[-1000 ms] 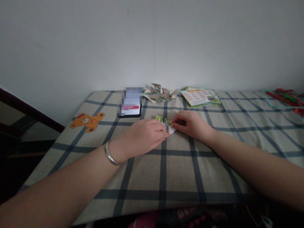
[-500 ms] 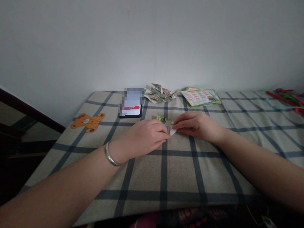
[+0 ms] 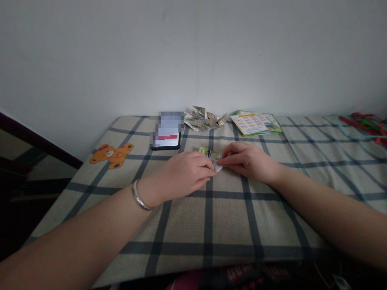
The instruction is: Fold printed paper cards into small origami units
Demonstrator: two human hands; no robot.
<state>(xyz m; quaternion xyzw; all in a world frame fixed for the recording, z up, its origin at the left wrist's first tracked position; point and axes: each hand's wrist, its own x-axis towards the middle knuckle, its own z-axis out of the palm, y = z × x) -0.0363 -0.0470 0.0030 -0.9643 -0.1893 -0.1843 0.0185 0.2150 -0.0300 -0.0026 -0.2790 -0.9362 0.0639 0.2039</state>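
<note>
A small printed piece of paper (image 3: pixel 211 153), green along its far edge, lies partly folded on the checked cloth. My left hand (image 3: pixel 187 173), with a silver bangle at the wrist, presses over its left part, fingers together. From the right, my right hand (image 3: pixel 248 160) pinches the paper's right edge between thumb and fingers, where a white corner shows. The two hands' fingertips are close together, and much of the paper is hidden beneath the left one.
Behind my hands are a phone (image 3: pixel 166 137), a heap of folded paper pieces (image 3: pixel 205 119) and a stack of printed leaflets (image 3: pixel 255 123). A flat orange bear (image 3: pixel 112 155) lies left. Red and green items (image 3: pixel 367 124) sit far right on the checked tablecloth (image 3: pixel 229 225). A wall (image 3: pixel 193 60) rises behind.
My right hand has shifted slightly left, closer to my left hand, and the white flap at the paper's right edge lies flatter. My left hand has hardly moved.
</note>
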